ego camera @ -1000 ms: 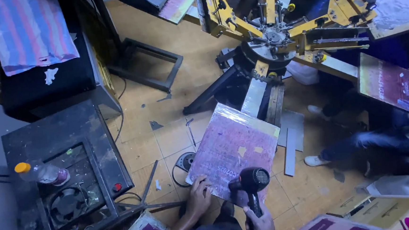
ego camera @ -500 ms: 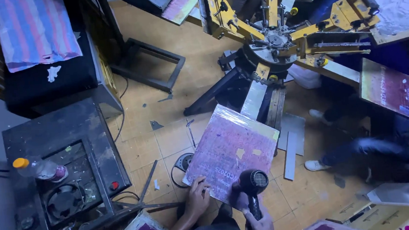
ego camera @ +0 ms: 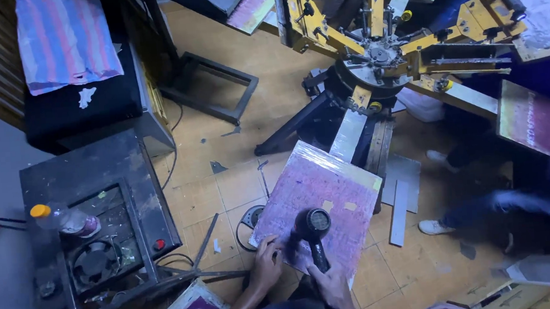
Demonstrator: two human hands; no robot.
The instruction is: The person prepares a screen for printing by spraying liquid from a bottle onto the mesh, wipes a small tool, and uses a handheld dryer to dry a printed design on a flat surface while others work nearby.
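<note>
A purple-stained printing platen (ego camera: 318, 190) sticks out toward me from a yellow carousel screen-printing press (ego camera: 380, 56). My right hand (ego camera: 331, 284) grips the handle of a black heat gun (ego camera: 313, 230), whose nozzle points down at the platen's near half. My left hand (ego camera: 266, 264) rests with spread fingers on the platen's near left corner, holding nothing.
A dark metal box with a fan (ego camera: 98, 235) stands to my left, a plastic bottle with a yellow cap (ego camera: 62, 219) on top. Another person's legs and white shoe (ego camera: 435, 226) are at right. A striped cloth (ego camera: 64, 37) lies on a black case. Metal strips (ego camera: 398, 194) lie on the tiled floor.
The heat gun has shifted slightly left over the platen's near half. My left hand stays at the corner.
</note>
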